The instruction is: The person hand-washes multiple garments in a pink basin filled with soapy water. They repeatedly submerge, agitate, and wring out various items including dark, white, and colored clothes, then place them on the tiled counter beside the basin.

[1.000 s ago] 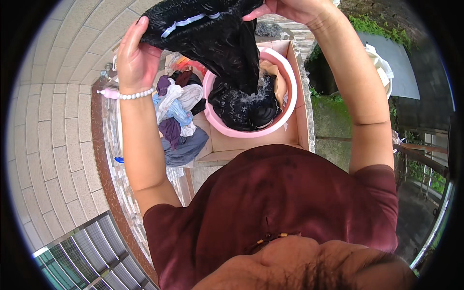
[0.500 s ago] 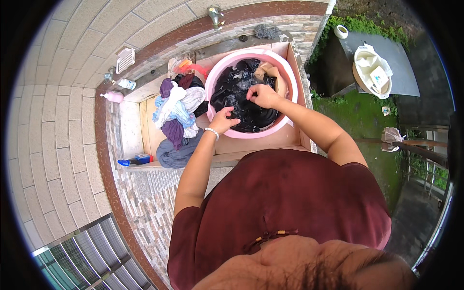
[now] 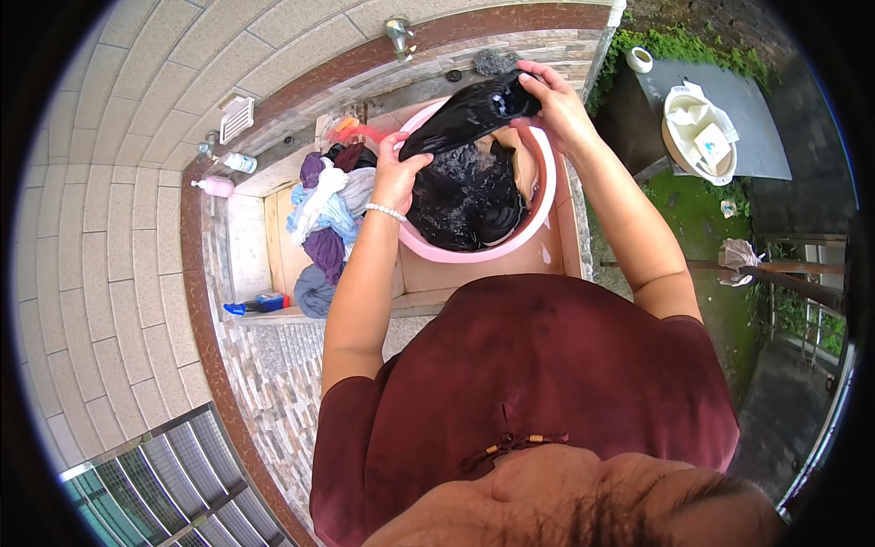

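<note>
A wet black garment is stretched between my two hands over the far side of a pink basin. My left hand grips its left end near the basin's left rim. My right hand holds the other end higher up, past the far right rim. More dark wet cloth lies in the water below, with a tan cloth along the basin's right side. What kind of garment I hold cannot be made out.
Left of the basin a pile of clothes lies in the tiled sink. A blue brush rests on its near left edge, a pink bottle on the ledge. A tap juts from the wall; a white basin stands far right.
Both hands have risen from the basin and moved away from me, lifting the black garment out of the water and spreading it. My right hand has gone farther right.
</note>
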Action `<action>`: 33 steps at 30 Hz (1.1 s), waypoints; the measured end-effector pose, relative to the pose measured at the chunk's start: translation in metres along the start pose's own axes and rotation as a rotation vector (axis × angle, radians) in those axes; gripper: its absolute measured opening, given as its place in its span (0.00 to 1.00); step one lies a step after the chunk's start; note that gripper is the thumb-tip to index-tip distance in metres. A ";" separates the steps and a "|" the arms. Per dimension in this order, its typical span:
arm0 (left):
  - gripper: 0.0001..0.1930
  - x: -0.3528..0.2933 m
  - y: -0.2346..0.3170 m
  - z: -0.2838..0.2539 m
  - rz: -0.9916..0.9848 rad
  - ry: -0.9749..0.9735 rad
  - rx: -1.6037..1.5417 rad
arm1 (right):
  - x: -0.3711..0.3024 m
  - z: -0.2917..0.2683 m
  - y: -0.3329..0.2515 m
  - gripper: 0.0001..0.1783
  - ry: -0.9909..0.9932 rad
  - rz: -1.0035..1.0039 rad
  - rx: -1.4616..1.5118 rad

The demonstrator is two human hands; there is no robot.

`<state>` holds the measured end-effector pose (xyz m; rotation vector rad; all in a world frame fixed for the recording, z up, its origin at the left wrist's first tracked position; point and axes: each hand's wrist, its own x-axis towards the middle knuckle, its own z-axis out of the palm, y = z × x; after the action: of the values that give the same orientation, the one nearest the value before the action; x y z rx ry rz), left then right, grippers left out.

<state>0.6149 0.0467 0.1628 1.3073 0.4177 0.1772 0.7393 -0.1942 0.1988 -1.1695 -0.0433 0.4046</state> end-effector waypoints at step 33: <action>0.16 -0.064 0.013 0.064 0.528 -0.828 0.762 | -0.002 -0.008 0.152 0.31 -0.319 0.806 0.778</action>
<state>0.5831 -0.0301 0.2002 2.0731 -0.6432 -0.1120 0.6953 -0.1520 0.0588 -0.2949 0.2965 1.1946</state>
